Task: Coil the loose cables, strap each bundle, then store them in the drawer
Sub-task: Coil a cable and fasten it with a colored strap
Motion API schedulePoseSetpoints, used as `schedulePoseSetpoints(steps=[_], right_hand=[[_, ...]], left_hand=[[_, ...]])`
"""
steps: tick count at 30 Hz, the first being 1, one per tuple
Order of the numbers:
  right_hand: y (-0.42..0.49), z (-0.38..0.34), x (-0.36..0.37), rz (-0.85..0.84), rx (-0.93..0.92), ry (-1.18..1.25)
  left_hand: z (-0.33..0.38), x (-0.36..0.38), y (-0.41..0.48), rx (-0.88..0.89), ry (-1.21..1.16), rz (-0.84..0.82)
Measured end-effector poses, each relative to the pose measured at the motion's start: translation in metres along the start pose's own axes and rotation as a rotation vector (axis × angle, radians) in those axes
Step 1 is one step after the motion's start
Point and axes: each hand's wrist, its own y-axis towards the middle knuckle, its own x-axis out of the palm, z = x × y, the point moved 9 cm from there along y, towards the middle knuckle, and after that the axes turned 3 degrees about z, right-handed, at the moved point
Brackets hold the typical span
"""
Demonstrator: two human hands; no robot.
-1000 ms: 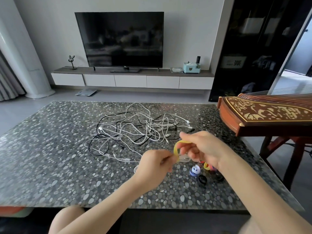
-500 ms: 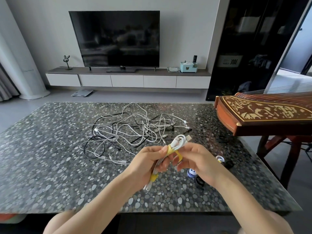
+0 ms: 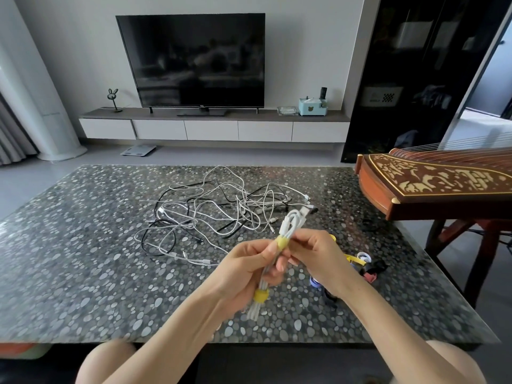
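- The left hand [image 3: 249, 268] is gripping a folded white charging cable [image 3: 288, 225], fingers wrapped round its middle, holding it up over the near right part of the tabletop [image 3: 83, 273].
- The right hand [image 3: 315, 254] is pinching the upper yellow strap [image 3: 282, 242] between thumb and fingertips, pressing it shut round the bundle.
- A second ago that strap was an open loop held between the two hands and no bundle was up; half a second ago the bundle was already raised with yellow on it. Now a lower yellow strap [image 3: 261, 296] is also sitting snug near the bottom end, so this bundle is looking close to finished and ready for the drawer, which is not in view.
- The tangled cable pile [image 3: 221, 209], white and black leads looping over one another, is lying mid-table toward the far edge, so most of the coiling is waiting.
- The spare straps [image 3: 357, 264], small soft loops in yellow, purple, black and pink, are lying by the right edge; how many there are is hard to count behind the wrist.
- The tabletop is glossy, with a pebble pattern under a smooth reflective surface; the cable looks slick and springy, the straps pliable.
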Motion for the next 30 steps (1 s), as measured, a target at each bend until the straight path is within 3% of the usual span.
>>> schedulePoseSetpoints(steps=[4,8,9,11,13,19,24,26,30], right_hand=[[-0.017,0.006,0.000,0.034,0.011,-0.076],[-0.037,0.010,0.003,0.145,-0.013,-0.233],[-0.041,0.008,0.004,0.169,-0.034,-0.290],[-0.046,0.004,0.003,0.202,-0.049,-0.350],[-0.043,0.001,0.002,0.213,-0.017,-0.341],[-0.029,0.012,-0.004,0.316,0.282,0.085],[-0.025,0.020,-0.001,0.309,0.427,0.212],[-0.024,0.022,0.002,0.275,0.499,0.374],[-0.024,0.019,0.010,0.132,0.611,0.669]], left_hand=[[0.000,-0.019,-0.007,0.043,0.203,0.223],[-0.017,-0.035,-0.008,-0.065,0.143,0.466],[-0.018,-0.038,-0.010,-0.065,0.215,0.520],[-0.003,-0.036,-0.013,0.059,0.644,0.576],[0.011,-0.025,-0.015,0.221,0.991,0.588],[0.037,0.005,-0.016,0.743,1.454,0.572],[0.030,0.015,-0.009,0.805,1.721,0.406],[0.027,0.019,-0.008,0.786,1.796,0.333],[0.037,0.024,-0.009,0.818,1.778,0.271]])
